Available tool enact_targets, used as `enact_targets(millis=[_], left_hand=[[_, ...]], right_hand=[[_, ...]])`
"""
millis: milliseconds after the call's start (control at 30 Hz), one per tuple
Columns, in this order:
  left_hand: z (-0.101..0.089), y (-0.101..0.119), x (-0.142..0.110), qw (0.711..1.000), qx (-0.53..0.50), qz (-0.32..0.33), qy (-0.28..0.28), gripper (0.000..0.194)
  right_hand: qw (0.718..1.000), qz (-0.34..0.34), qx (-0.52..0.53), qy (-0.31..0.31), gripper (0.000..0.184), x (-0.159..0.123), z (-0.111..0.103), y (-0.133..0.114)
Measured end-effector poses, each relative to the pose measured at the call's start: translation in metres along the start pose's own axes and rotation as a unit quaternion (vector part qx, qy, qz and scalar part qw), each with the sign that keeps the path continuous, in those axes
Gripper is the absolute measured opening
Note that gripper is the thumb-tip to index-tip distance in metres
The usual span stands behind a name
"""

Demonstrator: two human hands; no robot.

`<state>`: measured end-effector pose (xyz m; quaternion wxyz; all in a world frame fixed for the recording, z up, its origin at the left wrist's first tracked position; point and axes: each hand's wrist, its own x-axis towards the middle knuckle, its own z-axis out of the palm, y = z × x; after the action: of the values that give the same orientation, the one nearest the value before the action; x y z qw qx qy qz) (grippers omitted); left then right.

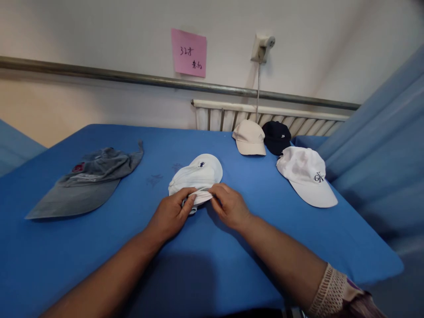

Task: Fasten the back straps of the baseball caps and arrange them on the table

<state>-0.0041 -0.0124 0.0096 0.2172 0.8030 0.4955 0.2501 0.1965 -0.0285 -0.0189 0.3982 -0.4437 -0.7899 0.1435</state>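
A white baseball cap (194, 172) with a small dark emblem lies partly folded at the middle of the blue-covered table, its brim pointing to the far right. My left hand (174, 212) pinches the near edge of this cap between thumb and fingers. On the other side of the same edge, my right hand (228, 205) grips the rim with its fingertips. Between both hands the sweatband's pale inner side shows. A strap end hangs beneath the left fingers; how it is fastened cannot be made out.
On the left lies a grey cap (96, 176). A beige cap (250, 137), a black cap (276, 136) and another white cap (306, 174) with dark letters sit at the right. Behind are a radiator (228, 115) and a metal rail (132, 77); a blue curtain (380, 145) hangs on the right.
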Motion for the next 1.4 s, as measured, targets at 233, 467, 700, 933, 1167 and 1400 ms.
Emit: enact_targets(millis=[233, 467, 700, 933, 1167, 1400], left_hand=[[0.004, -0.007, -0.001, 0.999, 0.008, 0.034, -0.026, 0.046], [0.009, 0.004, -0.003, 0.994, 0.039, 0.102, -0.018, 0.032], [-0.006, -0.001, 0.002, 0.998, 0.017, 0.024, 0.047, 0.037], [0.003, 0.009, -0.007, 0.998, 0.026, 0.059, -0.019, 0.032], [0.007, 0.010, -0.011, 0.994, 0.060, 0.077, 0.058, 0.018], [-0.004, 0.011, -0.009, 0.989, -0.143, -0.006, -0.033, 0.047]], right_hand=[[0.989, 0.076, 0.130, 0.003, 0.010, -0.002, 0.002, 0.008], [0.971, 0.094, 0.211, -0.058, 0.014, 0.000, -0.004, 0.007], [0.973, 0.083, 0.206, -0.068, 0.024, 0.000, -0.004, 0.014], [0.982, 0.058, 0.175, -0.039, 0.020, -0.005, -0.003, 0.009], [0.989, 0.016, 0.150, -0.010, 0.013, -0.007, -0.006, -0.001], [0.991, 0.013, 0.130, -0.010, 0.015, -0.004, -0.007, 0.003]])
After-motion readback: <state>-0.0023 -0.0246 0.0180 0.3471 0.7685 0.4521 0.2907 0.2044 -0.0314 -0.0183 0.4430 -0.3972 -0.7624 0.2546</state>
